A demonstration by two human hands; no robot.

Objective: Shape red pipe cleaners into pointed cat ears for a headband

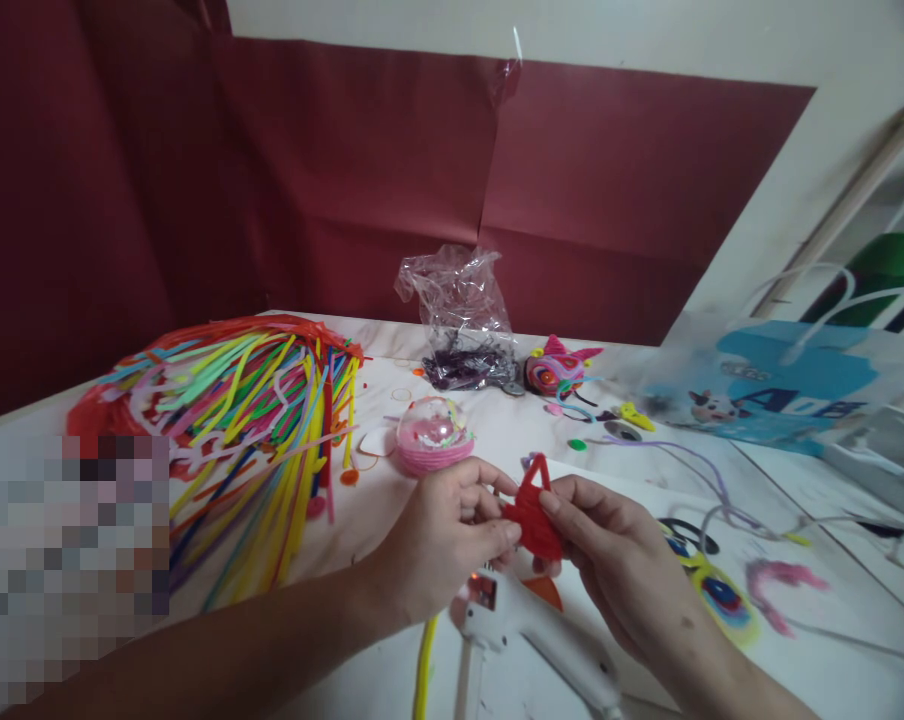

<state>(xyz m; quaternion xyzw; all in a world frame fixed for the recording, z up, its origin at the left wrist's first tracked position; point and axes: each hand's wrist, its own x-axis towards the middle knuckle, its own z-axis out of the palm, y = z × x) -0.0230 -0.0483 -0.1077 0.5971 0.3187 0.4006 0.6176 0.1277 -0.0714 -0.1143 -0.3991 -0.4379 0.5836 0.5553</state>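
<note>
Between my two hands is a small red fuzzy piece [536, 525], apparently bent from pipe cleaner, with a pointed open loop at its top. My right hand [609, 540] pinches it from the right, thumb in front. From the other side, my left hand [452, 535] grips its left edge between thumb and fingers. Just below the hands lies a white glue gun [549, 635] with a lit orange switch. A clear dome on a pink coiled base [433, 437] sits behind my left hand.
Many coloured pipe cleaners [272, 400] spill from a red bag at left. A clear plastic bag [463, 320] with dark strands and a pink pipe-cleaner figure [561, 367] stand at the back. At right are a blue-and-white carrier bag [789, 385] and a yellow eye-like piece [722, 600].
</note>
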